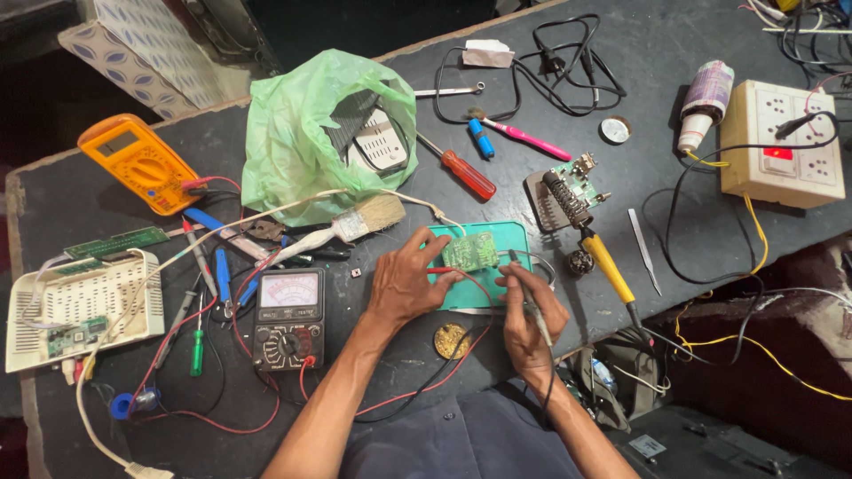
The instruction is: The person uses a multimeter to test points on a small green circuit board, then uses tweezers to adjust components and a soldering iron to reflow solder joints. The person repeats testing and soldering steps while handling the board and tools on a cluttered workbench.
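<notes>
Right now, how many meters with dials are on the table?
2. An orange multimeter lies at the far left, and a black analog meter sits just left of the left hand. Others may hide under the green bag.

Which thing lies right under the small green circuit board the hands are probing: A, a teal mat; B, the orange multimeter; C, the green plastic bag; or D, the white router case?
A: the small green circuit board rests on the teal mat, between the left hand and the right hand.
</notes>
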